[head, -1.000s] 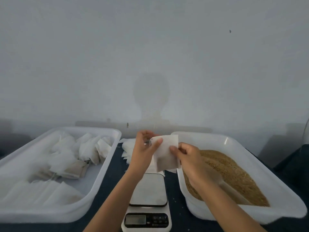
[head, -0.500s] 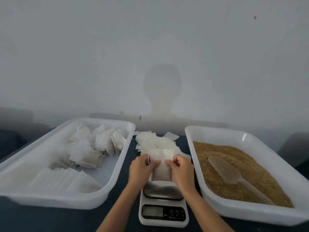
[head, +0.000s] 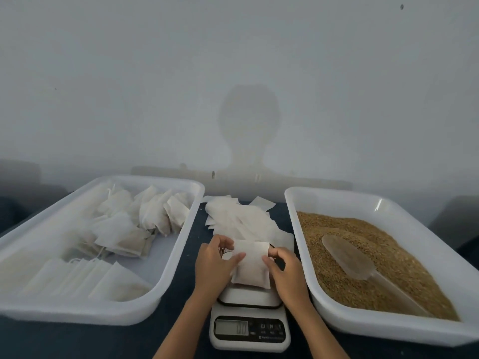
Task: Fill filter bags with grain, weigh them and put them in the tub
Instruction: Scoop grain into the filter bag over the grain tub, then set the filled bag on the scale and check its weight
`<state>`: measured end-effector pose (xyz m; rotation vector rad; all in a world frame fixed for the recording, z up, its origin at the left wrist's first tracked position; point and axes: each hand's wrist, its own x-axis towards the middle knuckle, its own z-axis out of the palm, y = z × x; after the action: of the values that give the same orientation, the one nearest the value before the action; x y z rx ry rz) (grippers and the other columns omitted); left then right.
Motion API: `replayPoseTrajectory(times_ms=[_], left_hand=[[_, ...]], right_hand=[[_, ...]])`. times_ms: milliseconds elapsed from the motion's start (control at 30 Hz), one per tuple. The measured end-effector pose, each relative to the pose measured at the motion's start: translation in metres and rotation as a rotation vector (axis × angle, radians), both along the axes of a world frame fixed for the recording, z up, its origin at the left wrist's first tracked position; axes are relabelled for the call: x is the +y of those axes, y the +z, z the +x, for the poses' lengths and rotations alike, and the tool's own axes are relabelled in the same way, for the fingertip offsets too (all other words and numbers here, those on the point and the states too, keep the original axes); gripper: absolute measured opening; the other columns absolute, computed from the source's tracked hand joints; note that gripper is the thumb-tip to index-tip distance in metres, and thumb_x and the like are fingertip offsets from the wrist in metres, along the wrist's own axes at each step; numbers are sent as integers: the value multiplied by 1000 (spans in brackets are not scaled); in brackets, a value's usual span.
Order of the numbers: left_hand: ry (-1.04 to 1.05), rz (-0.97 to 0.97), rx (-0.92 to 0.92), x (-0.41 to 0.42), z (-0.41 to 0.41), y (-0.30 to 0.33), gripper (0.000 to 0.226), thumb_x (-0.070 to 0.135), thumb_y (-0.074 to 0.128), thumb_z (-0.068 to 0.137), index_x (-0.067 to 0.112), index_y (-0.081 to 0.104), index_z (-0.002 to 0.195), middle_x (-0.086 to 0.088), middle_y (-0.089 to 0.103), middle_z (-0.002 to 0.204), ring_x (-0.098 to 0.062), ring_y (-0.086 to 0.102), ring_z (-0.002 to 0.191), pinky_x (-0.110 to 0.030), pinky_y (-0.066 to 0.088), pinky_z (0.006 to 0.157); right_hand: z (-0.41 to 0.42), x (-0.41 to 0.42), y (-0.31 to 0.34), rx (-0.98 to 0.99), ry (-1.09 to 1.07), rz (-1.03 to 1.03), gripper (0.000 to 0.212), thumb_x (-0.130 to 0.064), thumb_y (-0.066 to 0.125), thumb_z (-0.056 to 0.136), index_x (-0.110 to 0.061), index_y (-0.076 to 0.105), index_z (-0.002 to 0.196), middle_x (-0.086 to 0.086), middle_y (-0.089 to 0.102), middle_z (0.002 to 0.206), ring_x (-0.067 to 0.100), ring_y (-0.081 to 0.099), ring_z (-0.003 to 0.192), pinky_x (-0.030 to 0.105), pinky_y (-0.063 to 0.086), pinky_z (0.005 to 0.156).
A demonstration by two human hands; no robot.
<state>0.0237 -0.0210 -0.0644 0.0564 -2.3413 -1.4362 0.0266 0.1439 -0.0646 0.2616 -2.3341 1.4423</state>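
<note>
Holding the bag (head: pixel 251 265) upright on the scale (head: pixel 249 317), we pinch its top with left hand (head: pixel 213 265) and right hand (head: pixel 286 272); leaning on it could skew the reading, or tipping could spill grain.

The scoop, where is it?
In the head view, the clear scoop lies on the grain in the right tub, right of the scale.

Only a narrow lane between left tub (head: pixel 181 244) and grain tub (head: pixel 293 229), blocked by scale (head: pixel 248 330) and loose bags (head: pixel 241 218).
</note>
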Motion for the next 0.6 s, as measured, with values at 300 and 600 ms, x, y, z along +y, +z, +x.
replayPoseTrajectory(times_ms=[300, 600], left_hand=[[103, 653, -46, -27, 1, 1, 10, 10, 53, 93, 19, 57, 91, 3, 63, 93, -3, 55, 84, -17, 41, 71], [114, 697, -56, -26, 1, -3, 13, 3, 52, 92, 15, 54, 97, 1, 63, 95, -7, 56, 86, -21, 42, 72]], right_hand=[[3, 6, -8, -194, 85, -461, 37, -23, 39, 99, -8, 52, 129, 3, 58, 124, 7, 54, 113, 10, 42, 83], [4, 9, -10, -218, 137, -545, 36, -22, 34, 100, -9, 51, 129, 7, 61, 120, 10, 56, 110, 13, 43, 85]])
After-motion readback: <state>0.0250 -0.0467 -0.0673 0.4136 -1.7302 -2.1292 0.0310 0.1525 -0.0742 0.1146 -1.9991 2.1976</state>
